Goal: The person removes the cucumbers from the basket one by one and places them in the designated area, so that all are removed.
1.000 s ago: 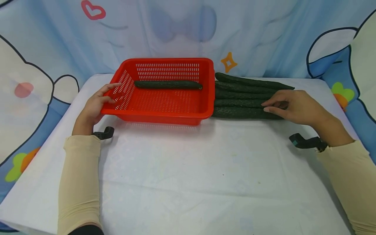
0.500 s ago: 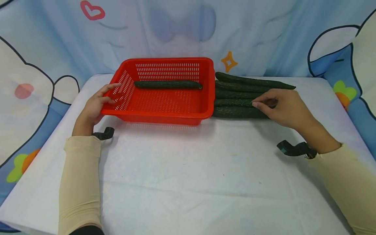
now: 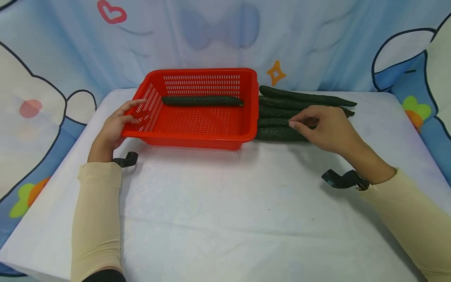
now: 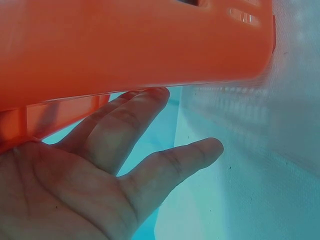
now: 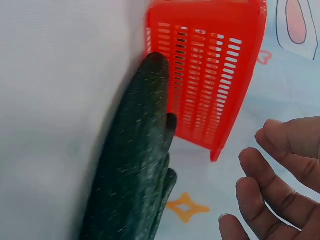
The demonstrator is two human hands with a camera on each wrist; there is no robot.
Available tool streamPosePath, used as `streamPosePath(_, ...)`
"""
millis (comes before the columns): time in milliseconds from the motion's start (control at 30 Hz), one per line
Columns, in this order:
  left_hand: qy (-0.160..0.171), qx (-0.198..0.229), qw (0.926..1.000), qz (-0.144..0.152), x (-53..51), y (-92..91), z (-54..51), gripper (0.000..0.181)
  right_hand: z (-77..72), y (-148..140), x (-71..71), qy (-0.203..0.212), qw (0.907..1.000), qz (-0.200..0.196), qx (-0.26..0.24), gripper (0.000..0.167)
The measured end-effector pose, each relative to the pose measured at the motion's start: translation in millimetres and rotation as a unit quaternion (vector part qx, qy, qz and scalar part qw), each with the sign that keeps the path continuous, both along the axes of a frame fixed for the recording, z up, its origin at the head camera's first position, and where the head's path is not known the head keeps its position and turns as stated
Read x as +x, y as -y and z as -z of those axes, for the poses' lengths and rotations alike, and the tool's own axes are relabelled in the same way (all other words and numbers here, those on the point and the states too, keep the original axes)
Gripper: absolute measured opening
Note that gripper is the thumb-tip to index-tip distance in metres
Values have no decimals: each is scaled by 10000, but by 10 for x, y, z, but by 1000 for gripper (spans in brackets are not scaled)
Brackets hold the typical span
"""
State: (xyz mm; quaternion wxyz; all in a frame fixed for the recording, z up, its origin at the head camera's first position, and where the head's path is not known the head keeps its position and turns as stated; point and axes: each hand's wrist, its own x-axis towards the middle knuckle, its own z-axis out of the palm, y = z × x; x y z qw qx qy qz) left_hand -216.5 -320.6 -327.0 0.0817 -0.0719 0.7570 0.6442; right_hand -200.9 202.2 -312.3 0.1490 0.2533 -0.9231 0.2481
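A red plastic basket [image 3: 197, 143] with slotted walls stands on the table, and one cucumber [image 3: 202, 101] lies lengthwise inside it. My left hand [image 3: 114, 123] holds the basket's left rim, some fingers over it and others below along the outer wall [image 4: 135, 45]. Several dark green cucumbers [image 3: 282, 134] lie side by side against the basket's right end. Over them hovers my right hand [image 3: 325, 127], thumb and index finger close together, other fingers loosely bent. In the right wrist view nothing is between its fingers [image 5: 257, 197], which are apart from the nearest cucumber [image 5: 130, 150].
A white cloth [image 3: 218, 211] covers the table. Behind it hangs a blue printed curtain [image 3: 299, 35], close to the basket's back side. Small black cameras [image 3: 345, 179] sit at both wrists.
My right hand has moved left along the cucumbers, toward the basket, uncovering their right ends. The left hand, the basket and the cucumbers have stayed in place.
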Motion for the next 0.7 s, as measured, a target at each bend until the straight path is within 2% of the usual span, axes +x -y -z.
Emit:
streamPosePath(167,5,-39,10000,36,-6,2,-2,53,-128,134,-59,-123,9998,-164,-4,10)
streamPosePath(300,-6,-48,10000,20,-11,7,4,53,-318,281,-119,-25,9996,-289,-63,12)
streamPosePath(433,-12,-62,10000,19,-22,5,11,53,-555,452,-202,394,9983,-399,-174,19)
streamPosePath(600,-16,-78,10000,22,-26,3,11,53,-772,676,-446,892,9937,-604,-311,27)
streamPosePath(700,-15,-66,10000,26,-25,8,14,53,-847,824,-602,1391,9881,-594,-293,33)
